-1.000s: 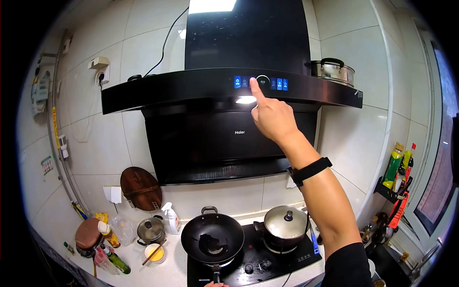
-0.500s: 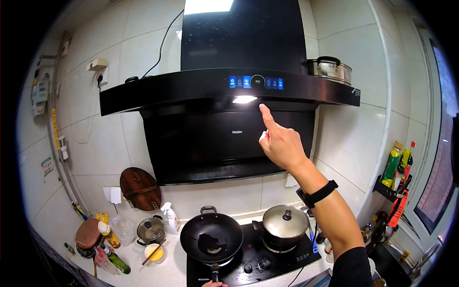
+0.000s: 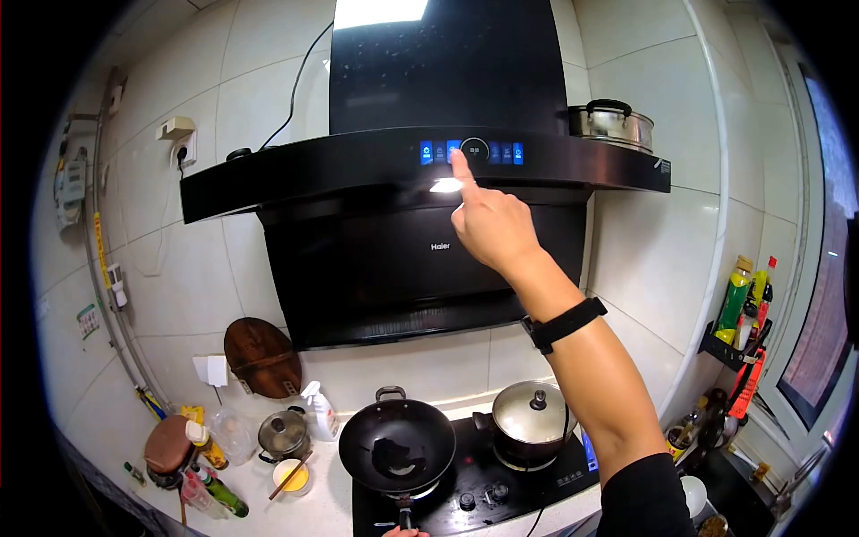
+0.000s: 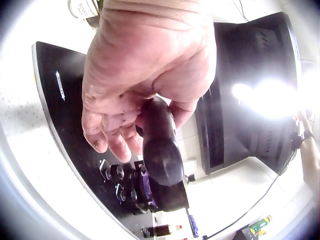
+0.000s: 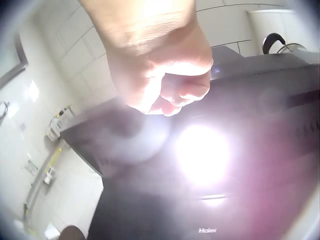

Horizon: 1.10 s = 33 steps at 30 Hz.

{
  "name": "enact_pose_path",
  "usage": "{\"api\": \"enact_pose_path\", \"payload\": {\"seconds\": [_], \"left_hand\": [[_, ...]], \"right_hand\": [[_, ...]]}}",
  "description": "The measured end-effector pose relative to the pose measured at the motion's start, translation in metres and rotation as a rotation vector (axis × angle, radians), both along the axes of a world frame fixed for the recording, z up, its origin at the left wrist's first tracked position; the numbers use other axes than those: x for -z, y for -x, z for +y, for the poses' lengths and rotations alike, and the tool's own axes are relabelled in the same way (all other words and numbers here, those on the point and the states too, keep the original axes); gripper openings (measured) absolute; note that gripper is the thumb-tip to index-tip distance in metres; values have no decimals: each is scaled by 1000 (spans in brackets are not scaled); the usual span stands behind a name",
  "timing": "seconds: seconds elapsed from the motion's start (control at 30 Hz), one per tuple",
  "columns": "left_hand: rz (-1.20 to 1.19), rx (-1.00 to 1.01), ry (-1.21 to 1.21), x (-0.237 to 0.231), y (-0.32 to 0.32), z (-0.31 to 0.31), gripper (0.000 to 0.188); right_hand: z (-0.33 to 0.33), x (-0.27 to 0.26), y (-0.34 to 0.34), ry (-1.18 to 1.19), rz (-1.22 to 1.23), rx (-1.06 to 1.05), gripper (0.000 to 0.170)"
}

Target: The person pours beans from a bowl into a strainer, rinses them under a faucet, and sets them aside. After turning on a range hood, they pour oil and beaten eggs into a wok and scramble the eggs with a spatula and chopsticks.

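Note:
My right hand (image 3: pixel 495 228) is raised to the range hood (image 3: pixel 304 174), index finger straight and the other fingers curled. Its fingertip is at a lit blue button left of the round dial on the control panel (image 3: pixel 483 148). In the right wrist view the curled fingers show, while that fingertip is hidden. Below, a black wok (image 3: pixel 396 438) sits on the left burner of the black cooktop (image 3: pixel 483 515). At the lower edge my left hand (image 4: pixel 145 65) holds the wok's dark handle (image 4: pixel 162 155) between thumb and fingers. Some dark liquid or wetness shows in the wok's bottom.
A lidded pot (image 3: pixel 535 421) stands on the right burner. On the counter at left are a small glass-lidded pot (image 3: pixel 284 434), a bowl of yellow liquid (image 3: pixel 293 478) with chopsticks across it, a spray bottle (image 3: pixel 319 412) and several bottles. A steel pot (image 3: pixel 617 125) rests atop the hood.
My right hand dropped away from the hood panel, then came back up to a button left of the dial. Some panel buttons changed brightness. My left hand stays at the wok handle.

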<state>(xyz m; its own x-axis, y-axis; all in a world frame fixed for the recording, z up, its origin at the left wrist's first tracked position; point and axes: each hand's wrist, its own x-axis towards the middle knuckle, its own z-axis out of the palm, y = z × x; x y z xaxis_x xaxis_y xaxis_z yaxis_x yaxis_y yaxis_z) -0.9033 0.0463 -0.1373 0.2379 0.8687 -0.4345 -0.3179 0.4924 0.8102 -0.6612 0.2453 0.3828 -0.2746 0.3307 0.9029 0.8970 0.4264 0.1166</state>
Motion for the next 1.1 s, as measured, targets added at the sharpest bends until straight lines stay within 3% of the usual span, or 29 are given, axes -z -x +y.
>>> {"api": "enact_pose_path", "payload": {"seconds": [0.17,0.3,0.33,0.57,1.0,1.1], "left_hand": [[11,-4,-14,8,3,2,28],[5,-11,-30,9,3,2,28],[-49,49,10,-12,4,-3,26],[-54,-42,13,-13,-2,-5,24],[-47,-43,43,-7,1,-4,23],[-23,25,72,-31,-1,-7,24]], "right_hand": [[-15,17,-11,4,113,-115,69],[-19,38,-24,25,55,-99,72],[-19,43,-29,39,50,-98,72],[-18,49,-39,40,27,-83,73],[-21,7,7,-171,67,-164,71],[-34,6,49,-415,-63,-269,64]]}}
